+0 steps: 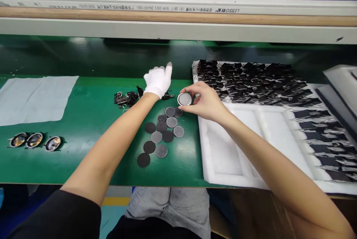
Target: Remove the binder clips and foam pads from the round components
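My left hand (158, 80) wears a white glove and rests curled over a small heap of black binder clips (126, 98) on the green mat; whether it grips one I cannot tell. My bare right hand (205, 101) pinches a round silver-rimmed disc (184, 99) just above the mat. Below it lie several loose round discs (161, 132), some grey and some black, spread towards the front edge.
A white foam tray (223, 149) at the right holds rows of black clipped parts (251, 81). Three shiny oval pieces (35, 140) lie at the left front, a white cloth (33, 97) behind them. A shelf edge (178, 29) runs across above.
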Available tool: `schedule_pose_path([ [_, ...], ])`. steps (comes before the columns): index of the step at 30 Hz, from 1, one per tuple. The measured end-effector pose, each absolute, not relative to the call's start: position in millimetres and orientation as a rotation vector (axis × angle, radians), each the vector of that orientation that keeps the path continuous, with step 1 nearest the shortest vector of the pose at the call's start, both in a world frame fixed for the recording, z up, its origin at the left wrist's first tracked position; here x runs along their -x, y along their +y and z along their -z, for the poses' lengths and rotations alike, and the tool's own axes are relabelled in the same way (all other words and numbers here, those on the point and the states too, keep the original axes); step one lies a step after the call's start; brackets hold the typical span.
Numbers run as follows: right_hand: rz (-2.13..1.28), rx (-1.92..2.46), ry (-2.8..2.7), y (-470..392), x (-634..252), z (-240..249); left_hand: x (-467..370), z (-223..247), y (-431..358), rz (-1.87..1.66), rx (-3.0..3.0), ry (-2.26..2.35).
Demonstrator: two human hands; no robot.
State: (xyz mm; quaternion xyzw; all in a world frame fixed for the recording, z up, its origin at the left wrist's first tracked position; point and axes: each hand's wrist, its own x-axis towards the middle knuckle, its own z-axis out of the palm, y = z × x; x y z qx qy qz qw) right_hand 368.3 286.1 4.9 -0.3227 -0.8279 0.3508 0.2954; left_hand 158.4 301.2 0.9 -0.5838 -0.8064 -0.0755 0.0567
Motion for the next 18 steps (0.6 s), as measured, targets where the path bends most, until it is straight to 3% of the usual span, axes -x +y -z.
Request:
schedule_pose_path([
  [7,-0.407,0.906,-2.811,335.3,-320.6,-18.6,-158.2,5.0,302.1,0.309,1.722,-2.488],
  [12,-0.498,0.989,-2.911,346.8,-293.4,-9.8,-155.6,9.7,304.7,0.429,1.638,-2.539],
  [18,-0.624,0.89,-2.885,353.2,-291.4,-2.5,-156.5,11.9,306.1,0.326,1.627,-2.555],
])
